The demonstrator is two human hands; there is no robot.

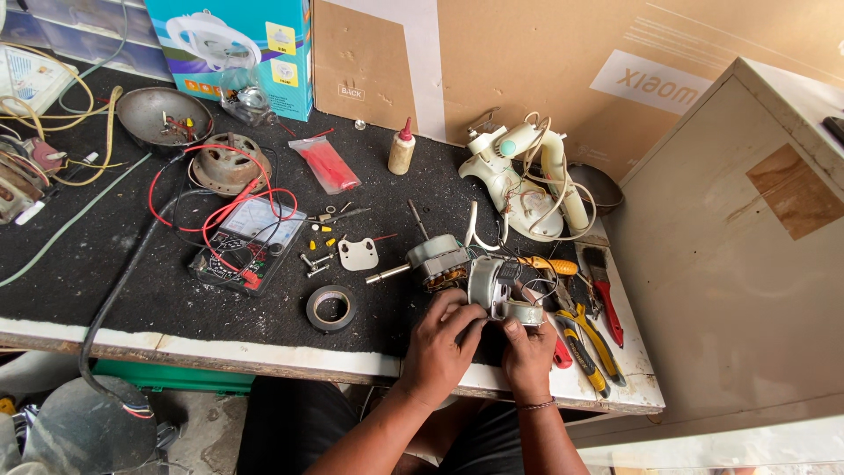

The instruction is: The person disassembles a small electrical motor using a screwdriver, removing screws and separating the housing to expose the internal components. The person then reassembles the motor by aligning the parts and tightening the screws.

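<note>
A grey fan motor (440, 261) with a steel shaft lies on the black bench mat (105, 264), joined to a silver gearbox housing (497, 286) with thin wires. My left hand (437, 347) presses its fingers against the housing's left side. My right hand (527, 352) grips the housing's lower right end from below. Both hands rest near the bench's front edge.
A roll of black tape (331, 308), a multimeter (249, 244) with red and black leads, loose screws, a glue bottle (402, 148), white fan parts (523, 176), pliers (585, 339), a brush (602, 286) and a yellow screwdriver (545, 264) surround the motor. A beige cabinet (738, 264) stands right.
</note>
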